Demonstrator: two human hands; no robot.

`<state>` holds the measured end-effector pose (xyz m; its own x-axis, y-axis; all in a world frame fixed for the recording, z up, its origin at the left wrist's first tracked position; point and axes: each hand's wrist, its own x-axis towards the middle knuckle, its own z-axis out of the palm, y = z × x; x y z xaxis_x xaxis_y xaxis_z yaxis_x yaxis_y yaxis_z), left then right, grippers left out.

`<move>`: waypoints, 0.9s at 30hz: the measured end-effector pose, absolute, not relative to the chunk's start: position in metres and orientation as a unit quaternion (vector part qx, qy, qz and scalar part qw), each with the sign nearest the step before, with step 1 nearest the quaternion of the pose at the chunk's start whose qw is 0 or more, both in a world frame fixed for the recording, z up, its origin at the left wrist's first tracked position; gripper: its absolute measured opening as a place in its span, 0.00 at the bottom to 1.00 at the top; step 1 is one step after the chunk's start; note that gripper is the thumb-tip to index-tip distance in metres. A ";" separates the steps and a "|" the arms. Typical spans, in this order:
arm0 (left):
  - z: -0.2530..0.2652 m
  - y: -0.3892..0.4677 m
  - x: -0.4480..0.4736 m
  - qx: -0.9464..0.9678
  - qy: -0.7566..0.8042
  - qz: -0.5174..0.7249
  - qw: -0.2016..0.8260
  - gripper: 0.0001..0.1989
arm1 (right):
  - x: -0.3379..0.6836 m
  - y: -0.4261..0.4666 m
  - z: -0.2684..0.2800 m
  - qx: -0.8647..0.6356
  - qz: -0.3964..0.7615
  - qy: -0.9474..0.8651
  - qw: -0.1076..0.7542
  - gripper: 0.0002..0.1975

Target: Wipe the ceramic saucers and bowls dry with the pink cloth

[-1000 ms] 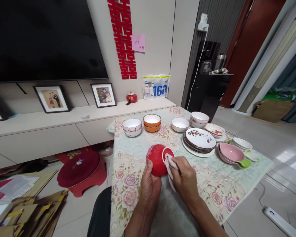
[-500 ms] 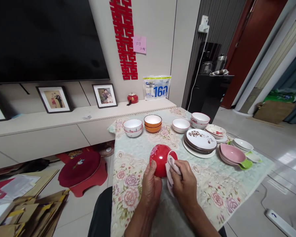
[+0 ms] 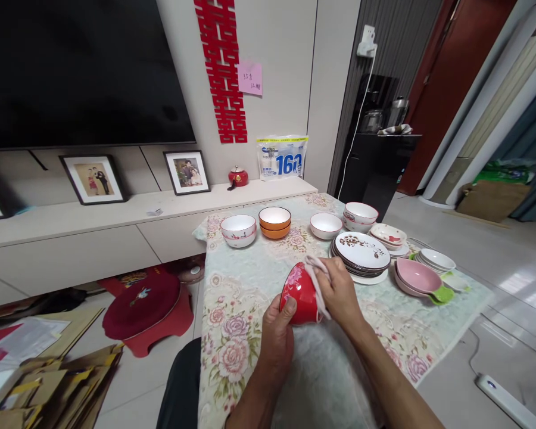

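Observation:
A shiny red bowl [image 3: 300, 298] with pink flowers on its side is held tilted above the near part of the table. My left hand [image 3: 277, 333] grips its lower left, with the thumb on the outer wall. In my right hand [image 3: 339, 293] is a pale pinkish cloth [image 3: 317, 285], bunched and pressed against the bowl's right side, over its base. The fingertips of the right hand are partly hidden by the cloth. Beyond the hands, two stacked orange bowls [image 3: 275, 229] and a stack of plates [image 3: 361, 251] with brown flowers stand on the table.
A floral cloth covers the table [image 3: 232, 310]. White bowls [image 3: 238, 231] stand at its back left, a single white bowl [image 3: 326, 226] at the back. Pink dishes [image 3: 417, 277] with green handles lie at the right. A red stool [image 3: 149, 310] stands left on the floor.
The red bowl has turned so its flowered side faces up more. My right hand and the cloth have moved slightly up and right, onto the bowl's base.

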<state>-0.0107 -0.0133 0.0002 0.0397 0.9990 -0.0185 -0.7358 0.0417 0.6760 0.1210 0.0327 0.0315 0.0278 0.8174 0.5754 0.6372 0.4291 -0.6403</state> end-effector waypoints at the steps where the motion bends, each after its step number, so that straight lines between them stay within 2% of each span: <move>1: -0.001 -0.013 -0.011 0.257 0.263 0.644 0.670 0.14 | 0.128 0.039 0.026 -0.541 0.130 -0.673 0.487 0.14; 5: -0.006 -0.014 -0.010 0.279 0.285 0.642 0.655 0.12 | 0.146 0.042 0.009 -0.584 0.211 -0.615 0.486 0.14; 11: -0.006 -0.017 -0.012 0.357 0.294 0.602 0.651 0.10 | 0.120 -0.004 0.025 -0.533 0.071 -0.669 0.513 0.17; 17: -0.006 -0.018 -0.017 0.411 0.319 0.576 0.630 0.11 | 0.109 -0.003 0.048 -0.448 0.050 -0.768 0.454 0.16; 20: -0.006 -0.019 -0.017 0.387 0.342 0.573 0.636 0.12 | 0.124 0.020 0.048 -0.460 0.112 -0.738 0.480 0.14; 24: -0.005 -0.018 -0.015 0.341 0.329 0.593 0.651 0.12 | 0.141 0.046 0.029 -0.466 0.354 -0.623 0.520 0.16; 27: -0.002 -0.016 -0.014 0.307 0.291 0.605 0.674 0.11 | 0.144 0.053 0.014 -0.467 0.443 -0.538 0.544 0.19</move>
